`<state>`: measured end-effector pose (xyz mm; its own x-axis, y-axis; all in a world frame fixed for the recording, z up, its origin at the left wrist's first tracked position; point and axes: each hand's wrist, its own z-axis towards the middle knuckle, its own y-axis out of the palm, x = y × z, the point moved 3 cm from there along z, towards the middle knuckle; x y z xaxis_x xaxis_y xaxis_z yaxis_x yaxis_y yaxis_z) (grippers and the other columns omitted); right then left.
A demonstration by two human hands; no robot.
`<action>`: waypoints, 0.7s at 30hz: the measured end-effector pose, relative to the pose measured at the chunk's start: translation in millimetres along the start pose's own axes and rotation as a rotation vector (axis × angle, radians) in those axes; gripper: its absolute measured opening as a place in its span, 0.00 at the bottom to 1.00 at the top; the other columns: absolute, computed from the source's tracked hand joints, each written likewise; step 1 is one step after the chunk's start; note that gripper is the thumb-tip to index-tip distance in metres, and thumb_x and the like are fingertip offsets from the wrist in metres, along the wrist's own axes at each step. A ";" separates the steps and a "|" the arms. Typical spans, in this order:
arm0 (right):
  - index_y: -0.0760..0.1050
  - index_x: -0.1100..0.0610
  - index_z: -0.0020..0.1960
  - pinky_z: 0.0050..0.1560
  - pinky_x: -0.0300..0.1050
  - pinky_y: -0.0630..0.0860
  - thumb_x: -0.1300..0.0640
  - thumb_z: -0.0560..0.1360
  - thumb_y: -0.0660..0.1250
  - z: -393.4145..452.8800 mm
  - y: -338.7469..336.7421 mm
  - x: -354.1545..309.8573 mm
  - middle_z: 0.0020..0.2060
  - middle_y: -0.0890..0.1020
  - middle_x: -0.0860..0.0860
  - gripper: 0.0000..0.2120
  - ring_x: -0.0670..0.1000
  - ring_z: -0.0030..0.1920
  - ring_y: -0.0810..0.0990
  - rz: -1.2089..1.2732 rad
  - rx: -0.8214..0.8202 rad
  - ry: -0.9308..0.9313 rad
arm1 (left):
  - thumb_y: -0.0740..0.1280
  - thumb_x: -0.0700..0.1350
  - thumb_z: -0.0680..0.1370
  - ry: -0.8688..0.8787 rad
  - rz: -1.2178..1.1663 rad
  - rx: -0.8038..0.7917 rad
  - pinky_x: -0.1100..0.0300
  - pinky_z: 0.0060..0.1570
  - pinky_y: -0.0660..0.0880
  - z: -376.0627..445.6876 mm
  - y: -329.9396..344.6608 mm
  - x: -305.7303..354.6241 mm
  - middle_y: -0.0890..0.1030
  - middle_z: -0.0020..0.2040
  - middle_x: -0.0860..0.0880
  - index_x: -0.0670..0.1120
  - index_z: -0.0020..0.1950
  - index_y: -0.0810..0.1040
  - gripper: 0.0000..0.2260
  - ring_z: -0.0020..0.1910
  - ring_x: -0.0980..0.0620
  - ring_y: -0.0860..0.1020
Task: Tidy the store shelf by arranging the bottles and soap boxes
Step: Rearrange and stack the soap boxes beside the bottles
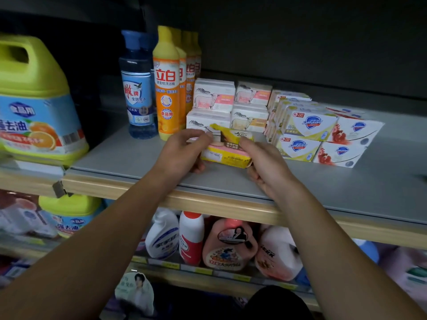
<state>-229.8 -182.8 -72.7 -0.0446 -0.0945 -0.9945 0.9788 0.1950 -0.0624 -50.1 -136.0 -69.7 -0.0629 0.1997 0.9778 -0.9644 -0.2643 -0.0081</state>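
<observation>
Both my bare forearms reaching up and away from me, converging toward the middle, my left hand curled with fingertips pinching the left end of the yellow soap box, my right hand gripping its right end, thumb on top

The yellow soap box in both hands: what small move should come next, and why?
Probably set the yellow soap box down squarely before the white soap boxes. Left hand and right hand hold it tilted above the shelf.
</observation>
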 end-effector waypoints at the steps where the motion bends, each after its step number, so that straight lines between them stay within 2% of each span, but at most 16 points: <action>1: 0.76 0.54 0.37 0.20 0.36 0.56 0.48 0.77 0.68 -1.0 -1.4 2.7 0.22 0.69 0.46 0.13 0.46 0.20 0.63 -0.014 0.025 -0.055 | 0.69 0.49 0.78 0.007 -0.021 0.010 0.63 0.23 0.69 0.2 -1.8 -1.1 0.79 0.35 0.46 0.45 0.56 0.79 0.11 0.23 0.51 0.74; 3: 0.77 0.53 0.41 0.22 0.37 0.61 0.52 0.77 0.68 -4.8 -1.5 6.0 0.26 0.74 0.45 0.07 0.45 0.21 0.66 -0.084 0.049 -0.170 | 0.69 0.43 0.78 0.016 -0.069 -0.009 0.63 0.24 0.70 -1.3 -3.8 -1.7 0.80 0.36 0.48 0.43 0.60 0.77 0.11 0.23 0.52 0.73; 5: 0.78 0.51 0.47 0.25 0.39 0.69 0.58 0.77 0.69 -8.7 0.8 5.8 0.33 0.81 0.46 0.02 0.46 0.24 0.74 -0.095 0.021 -0.232 | 0.68 0.36 0.77 0.002 -0.166 -0.072 0.61 0.29 0.75 -3.5 -3.7 0.2 0.82 0.38 0.47 0.39 0.61 0.77 0.12 0.28 0.51 0.77; 8: 0.78 0.50 0.52 0.40 0.48 0.80 0.61 0.71 0.72 -11.9 1.8 2.7 0.41 0.84 0.44 0.12 0.49 0.36 0.81 -0.034 -0.045 -0.312 | 0.69 0.35 0.73 -0.035 -0.336 -0.129 0.54 0.44 0.82 -6.1 -4.9 5.1 0.84 0.47 0.43 0.42 0.57 0.79 0.13 0.41 0.43 0.83; 10: 0.77 0.49 0.56 0.49 0.41 0.79 0.59 0.67 0.73 -12.9 1.3 2.4 0.45 0.84 0.40 0.18 0.44 0.44 0.83 -0.054 -0.088 -0.351 | 0.68 0.37 0.73 -0.038 -0.361 -0.142 0.50 0.52 0.81 -7.9 -5.2 7.2 0.82 0.54 0.39 0.40 0.61 0.77 0.16 0.50 0.39 0.82; 12: 0.76 0.49 0.58 0.50 0.35 0.76 0.61 0.68 0.74 -11.6 0.5 3.9 0.46 0.84 0.37 0.20 0.42 0.45 0.84 -0.041 -0.119 -0.344 | 0.65 0.35 0.76 -0.019 -0.328 -0.150 0.49 0.55 0.80 -10.0 -3.7 8.4 0.79 0.60 0.36 0.37 0.66 0.74 0.18 0.53 0.37 0.79; 15: 0.76 0.48 0.58 0.50 0.33 0.76 0.65 0.72 0.73 -10.2 -1.7 5.6 0.44 0.83 0.37 0.19 0.40 0.44 0.83 -0.067 -0.099 -0.362 | 0.65 0.34 0.77 -0.007 -0.316 -0.157 0.50 0.56 0.79 -11.7 -3.8 8.7 0.78 0.62 0.35 0.36 0.68 0.72 0.19 0.54 0.37 0.79; 17: 0.77 0.50 0.58 0.48 0.39 0.78 0.65 0.73 0.72 -11.2 -0.1 3.5 0.43 0.83 0.40 0.17 0.43 0.41 0.81 -0.076 -0.069 -0.371 | 0.67 0.37 0.75 -0.004 -0.328 -0.167 0.50 0.54 0.80 -13.2 -4.5 10.9 0.80 0.59 0.36 0.38 0.66 0.74 0.19 0.51 0.40 0.80; 19: 0.78 0.50 0.55 0.42 0.46 0.79 0.61 0.74 0.71 -13.8 0.4 -0.4 0.41 0.83 0.43 0.12 0.46 0.36 0.79 -0.046 -0.015 -0.350 | 0.70 0.39 0.72 0.016 -0.288 -0.181 0.49 0.52 0.80 -16.2 -2.0 13.4 0.80 0.57 0.39 0.41 0.62 0.77 0.18 0.48 0.42 0.81; 21: 0.80 0.47 0.50 0.41 0.44 0.77 0.54 0.75 0.71 -16.4 -4.4 -4.5 0.41 0.84 0.40 0.05 0.43 0.36 0.80 -0.079 0.097 -0.347 | 0.72 0.36 0.72 0.070 -0.086 -0.139 0.50 0.45 0.81 -19.6 3.1 16.2 0.81 0.56 0.41 0.42 0.59 0.78 0.15 0.42 0.43 0.81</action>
<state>-237.2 -167.2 -69.3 -0.0667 -0.4348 -0.8981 0.9902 0.0821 -0.1134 -59.1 -115.2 -58.0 0.0085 0.2822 0.9593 -0.9929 -0.1117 0.0416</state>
